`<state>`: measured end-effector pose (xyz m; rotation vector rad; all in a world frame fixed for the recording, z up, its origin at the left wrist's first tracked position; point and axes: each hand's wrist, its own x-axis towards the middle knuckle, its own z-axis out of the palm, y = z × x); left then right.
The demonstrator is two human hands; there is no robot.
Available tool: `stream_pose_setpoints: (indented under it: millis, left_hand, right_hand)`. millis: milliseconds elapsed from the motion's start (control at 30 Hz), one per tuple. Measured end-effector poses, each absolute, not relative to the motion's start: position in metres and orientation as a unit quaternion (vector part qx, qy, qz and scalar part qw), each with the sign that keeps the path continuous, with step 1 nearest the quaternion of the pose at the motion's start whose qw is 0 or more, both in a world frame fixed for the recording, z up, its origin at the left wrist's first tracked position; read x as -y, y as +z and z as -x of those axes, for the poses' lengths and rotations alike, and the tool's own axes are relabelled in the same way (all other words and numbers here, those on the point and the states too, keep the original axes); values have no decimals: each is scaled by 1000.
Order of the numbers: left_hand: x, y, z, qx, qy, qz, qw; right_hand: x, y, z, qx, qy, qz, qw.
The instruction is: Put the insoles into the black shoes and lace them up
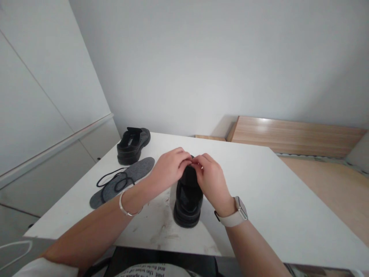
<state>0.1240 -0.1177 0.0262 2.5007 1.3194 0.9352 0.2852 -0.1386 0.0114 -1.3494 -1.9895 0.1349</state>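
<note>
A black shoe (188, 202) stands on the white table (259, 184) in front of me, toe toward me. My left hand (168, 167) and my right hand (210, 179) meet over its far end, fingertips pinched together on something small at the shoe's top that I cannot make out. My left wrist bears a silver bangle, my right a pale watch. A second black shoe (133, 145) sits at the table's far left. Beside it lies a grey insole (122, 181) with a loose black lace (113, 181) on it.
White cabinets line the left side and a plain wall stands behind the table. A wooden bed frame (294, 135) and wooden floor lie to the right. The table top in front of the shoe is scuffed with grey marks.
</note>
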Motion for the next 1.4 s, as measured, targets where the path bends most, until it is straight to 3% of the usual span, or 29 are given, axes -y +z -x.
stream_pose_setpoints:
  millis: [100, 200, 333, 467, 733, 967, 1067, 1233, 1400]
  left_hand:
    - [123, 50, -118, -370, 465, -787, 166]
    - [130, 68, -117, -325, 522, -747, 254]
    - [135, 74, -115, -279, 540, -715, 345]
    - [138, 72, -112, -267, 531, -719, 360]
    - [117, 55, -107, -280, 536, -711, 359]
    - [90, 1, -93, -310, 346, -840, 280]
    - [97, -12, -96, -284, 305, -872, 256]
    - [101, -29, -105, -307, 334, -862, 227]
    - [97, -47, -106, -390, 394, -764, 330]
  right_hand:
    - [143, 29, -283, 667, 210, 429, 571]
    - [149, 46, -278, 576, 331, 347, 662]
    - [151, 54, -277, 545, 455, 302, 637]
    - [149, 51, -279, 547, 522, 283, 589]
    - [154, 50, -275, 582, 478, 270, 601]
    - [152, 85, -281, 622, 229, 267, 699]
    - [142, 110, -274, 643, 137, 264, 705]
    - [120, 122, -254, 662, 105, 258, 695]
    - [106, 114, -260, 659, 112, 255, 699]
